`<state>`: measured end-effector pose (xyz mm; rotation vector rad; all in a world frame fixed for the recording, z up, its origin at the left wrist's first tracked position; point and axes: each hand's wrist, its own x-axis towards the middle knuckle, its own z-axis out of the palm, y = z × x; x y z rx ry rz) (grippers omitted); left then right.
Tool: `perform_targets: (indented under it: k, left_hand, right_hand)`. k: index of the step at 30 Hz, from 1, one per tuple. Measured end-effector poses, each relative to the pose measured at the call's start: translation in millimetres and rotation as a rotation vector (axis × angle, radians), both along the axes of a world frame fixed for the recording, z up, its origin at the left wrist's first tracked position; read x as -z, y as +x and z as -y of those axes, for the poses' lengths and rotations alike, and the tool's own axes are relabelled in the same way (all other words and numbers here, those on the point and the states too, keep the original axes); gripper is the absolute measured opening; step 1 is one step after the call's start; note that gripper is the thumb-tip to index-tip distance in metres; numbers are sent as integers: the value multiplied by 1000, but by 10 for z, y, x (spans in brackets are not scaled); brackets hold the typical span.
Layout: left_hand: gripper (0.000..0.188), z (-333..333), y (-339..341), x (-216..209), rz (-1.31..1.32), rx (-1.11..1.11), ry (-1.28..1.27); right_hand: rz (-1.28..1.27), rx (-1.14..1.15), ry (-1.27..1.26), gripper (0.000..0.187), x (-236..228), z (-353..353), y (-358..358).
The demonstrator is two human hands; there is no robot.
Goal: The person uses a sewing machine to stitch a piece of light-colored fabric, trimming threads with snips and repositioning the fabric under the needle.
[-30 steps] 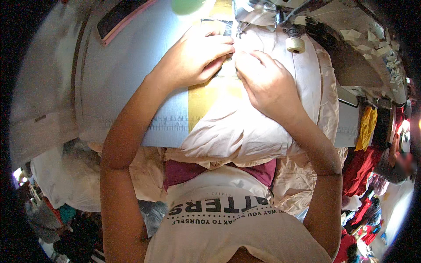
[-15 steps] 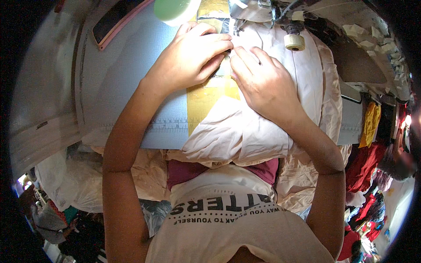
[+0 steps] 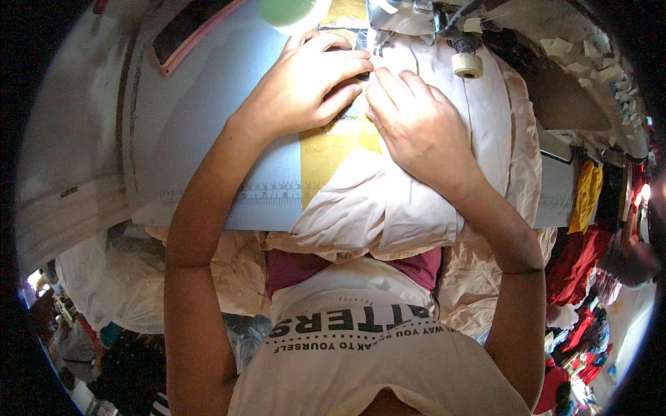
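Note:
A bundle of cream fabric (image 3: 354, 191) lies over the right part of the sewing table and hangs off its front edge. My right hand (image 3: 420, 132) rests on it, fingers bent and thumb tucked below, closed on the fabric's edge. To the left of that edge is my left hand (image 3: 298, 90), its fingers curled and its thumb slightly apart below them. A small dark bit shows at its fingertips; what it holds, if anything, is hidden. Just beyond both hands is the presser foot area of a sewing machine (image 3: 406, 19), partly cut off.
A phone with a pink edge (image 3: 201, 31) lies at the far left. Near it is a pale green round object (image 3: 295, 14). Yellow tape (image 3: 316, 159) and a printed ruler (image 3: 267, 194) mark the blue-grey table (image 3: 201, 118). A cream knob (image 3: 467, 66) juts from the machine.
The left thumb and forefinger have parted a little. My right hand stays on the fabric, nearly unmoved. The whole view has shifted slightly.

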<state>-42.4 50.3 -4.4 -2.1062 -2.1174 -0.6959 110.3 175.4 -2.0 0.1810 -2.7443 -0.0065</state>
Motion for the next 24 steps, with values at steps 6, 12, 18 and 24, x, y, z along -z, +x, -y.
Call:
perform_targets:
  k: [6,12,18,24]
  left_hand:
    - [32,14,-17,28,-5,-12,8]
    - [33,14,5,16,-71,-16,31]
    - [32,-5,11,2,-45,-24,9]
    - [31,10,25,17,-83,-41,27]
  right_hand:
    - [-4,-2,14,24,1,7,7]
    - [0,-3,-2,25,5,4,4]
    - [-14,3,-2,24,21,-14,2]
    - [-11,-3,-16,19,23,-12,-14]
